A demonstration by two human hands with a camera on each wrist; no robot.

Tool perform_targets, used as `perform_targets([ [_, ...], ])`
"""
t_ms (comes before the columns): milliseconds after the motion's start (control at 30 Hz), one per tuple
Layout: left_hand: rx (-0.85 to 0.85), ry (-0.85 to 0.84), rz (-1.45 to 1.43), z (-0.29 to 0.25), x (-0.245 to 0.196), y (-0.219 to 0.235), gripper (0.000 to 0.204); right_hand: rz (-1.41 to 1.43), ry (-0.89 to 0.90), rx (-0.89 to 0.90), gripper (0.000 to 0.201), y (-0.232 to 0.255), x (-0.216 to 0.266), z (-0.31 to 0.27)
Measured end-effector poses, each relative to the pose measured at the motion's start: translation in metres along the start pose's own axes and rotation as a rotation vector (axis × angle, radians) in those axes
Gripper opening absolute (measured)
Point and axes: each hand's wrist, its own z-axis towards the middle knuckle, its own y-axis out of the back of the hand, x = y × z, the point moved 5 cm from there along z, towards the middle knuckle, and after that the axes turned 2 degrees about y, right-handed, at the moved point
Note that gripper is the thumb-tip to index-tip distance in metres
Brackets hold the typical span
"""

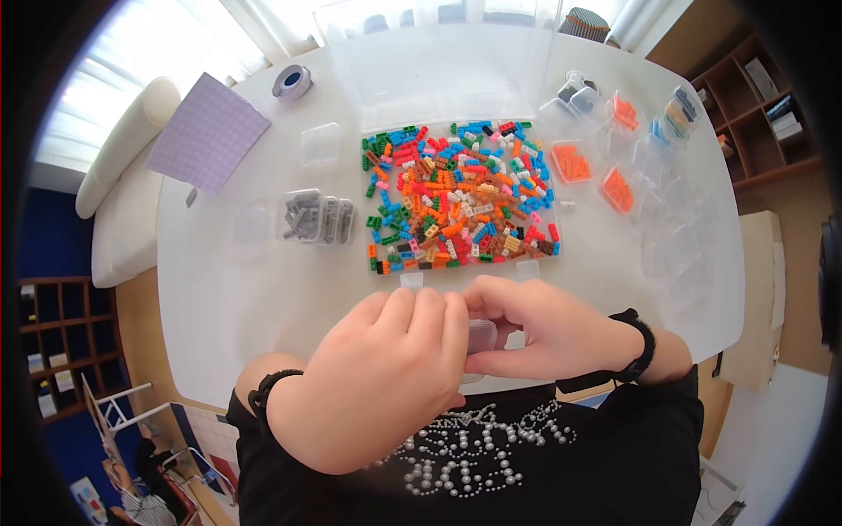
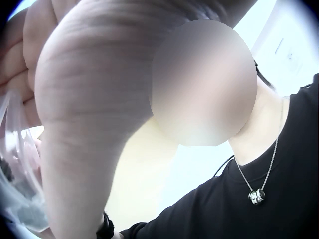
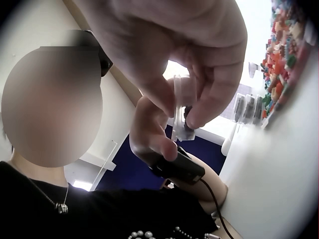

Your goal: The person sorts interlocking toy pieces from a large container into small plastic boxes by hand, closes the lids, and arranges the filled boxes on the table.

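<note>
A small clear plastic box [image 1: 481,337] is held between both hands at the front edge of the table. My right hand [image 1: 557,337] pinches it between thumb and fingers from the right. My left hand [image 1: 377,377] comes over from the left with its fingers curled at the box, its back hiding most of that grip. In the right wrist view, the box [image 3: 185,92] stands on edge with a few dark pieces at its lower end. Dark content also shows through the box [image 2: 20,189] in the left wrist view.
Beyond the hands lies an open clear case full of coloured building bricks [image 1: 456,202], its lid [image 1: 438,70] raised. Small boxes of grey bricks [image 1: 303,216] stand left. Boxes of orange bricks [image 1: 572,163] and several clear boxes [image 1: 680,237] lie right. A tape roll [image 1: 292,82] sits back left.
</note>
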Motion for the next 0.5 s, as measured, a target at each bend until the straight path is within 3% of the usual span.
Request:
perform_targets([
  [67,-0.319,-0.038,0.154,0.003,-0.002,-0.004,0.024,0.075,-0.008,0.007,0.035,-0.001,-0.004,0.001],
  [100,-0.322,-0.031,0.154,0.006,-0.001,-0.01,0.024,0.195,-0.041,-0.003,0.034,-0.002,-0.005,0.002],
  [167,-0.486,-0.059,0.28,0.007,-0.002,-0.012,0.026,0.311,-0.072,0.003,0.034,-0.003,-0.004,0.003],
  [300,-0.458,-0.072,0.251,0.003,-0.005,-0.012,0.023,0.406,-0.208,0.08,0.033,-0.006,-0.007,0.001],
  [367,-0.305,-0.032,0.216,0.002,-0.006,-0.014,0.022,0.376,-0.231,0.093,0.033,-0.007,-0.011,0.001],
  [400,-0.309,-0.024,0.22,0.001,-0.007,-0.012,0.022,0.418,-0.227,0.093,0.035,-0.008,-0.013,0.001],
  [467,-0.161,-0.002,0.079,0.004,-0.002,-0.013,0.05,0.457,-0.217,0.095,0.037,-0.01,-0.01,0.0],
  [500,-0.166,0.001,0.086,0.004,0.001,-0.011,0.05,0.451,-0.203,0.085,0.037,-0.01,-0.007,0.0],
])
